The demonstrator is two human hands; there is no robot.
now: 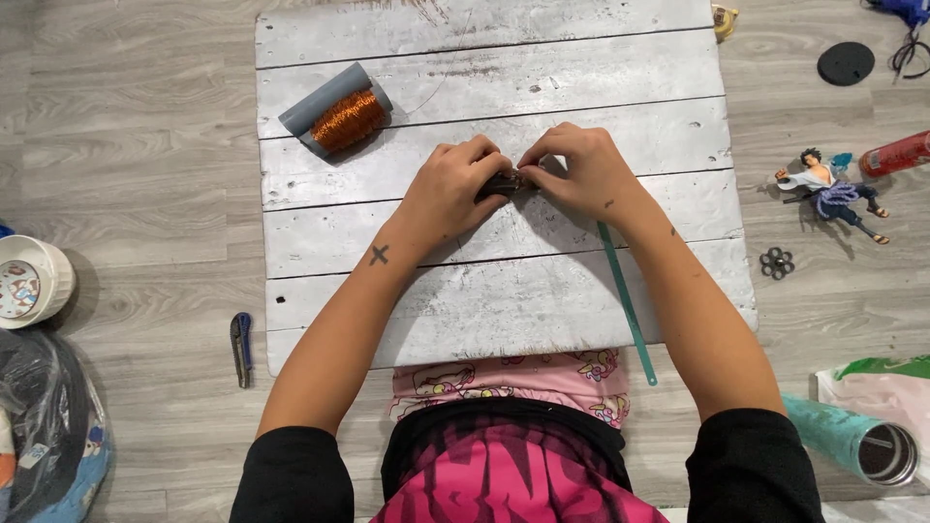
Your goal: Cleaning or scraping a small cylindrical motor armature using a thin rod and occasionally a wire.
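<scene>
Hands met mid-board | I saw left hand and right hand both pinched shut on small dark piece | copper wire spool far left | teal strip near right

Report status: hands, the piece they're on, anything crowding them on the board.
Left hand and right hand both pinch a small dark piece over the white plank board. Copper wire spool apart, upper left. Green strip lies under right forearm.

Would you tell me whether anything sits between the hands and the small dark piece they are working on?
Nothing visible does: the left hand and right hand already pinch the small dark piece between their fingertips.
</scene>
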